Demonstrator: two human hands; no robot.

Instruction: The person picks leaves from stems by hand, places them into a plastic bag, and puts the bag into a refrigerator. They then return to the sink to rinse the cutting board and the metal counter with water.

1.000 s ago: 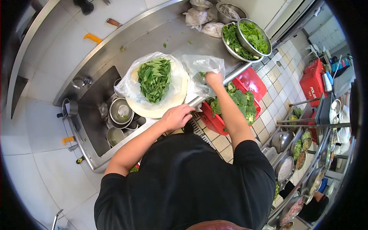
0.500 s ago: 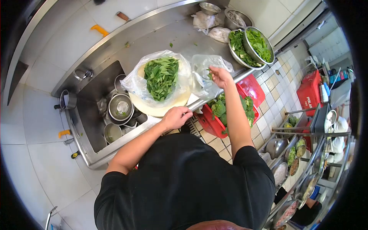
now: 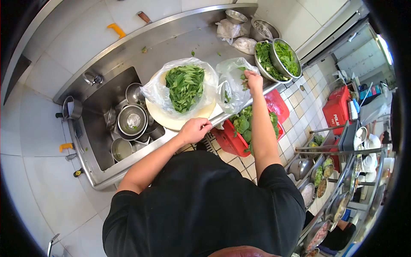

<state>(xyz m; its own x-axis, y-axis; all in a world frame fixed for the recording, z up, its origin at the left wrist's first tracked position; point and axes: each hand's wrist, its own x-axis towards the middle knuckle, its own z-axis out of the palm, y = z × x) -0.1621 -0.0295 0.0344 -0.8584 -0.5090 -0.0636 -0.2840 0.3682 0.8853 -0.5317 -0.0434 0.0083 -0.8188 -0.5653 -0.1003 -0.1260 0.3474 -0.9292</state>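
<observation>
My right hand (image 3: 253, 81) is closed over a smaller clear plastic bag (image 3: 231, 68), with a few green leaves (image 3: 245, 84) showing at its fingertips. Some leaves lie inside that bag. My left hand (image 3: 195, 129) is at the counter's front edge with its fingers curled together; anything in them is hidden. Beyond it, a larger open plastic bag (image 3: 153, 91) holds a heap of loose green leaves (image 3: 185, 88). That bag rests on a round, cream-coloured board (image 3: 167, 123).
At left, a steel sink (image 3: 96, 128) contains several pots and bowls (image 3: 132, 120). Bowls of cut greens (image 3: 267, 62) stand at the counter's right end. Below the edge sits a red crate (image 3: 227, 141) of broccoli (image 3: 243, 124). Shelves with food bowls (image 3: 317, 233) line the right.
My right hand has risen slightly, and the smaller bag now stands more upright and open beneath it. Leaves now show inside that bag. The left hand stays nearly in place.
</observation>
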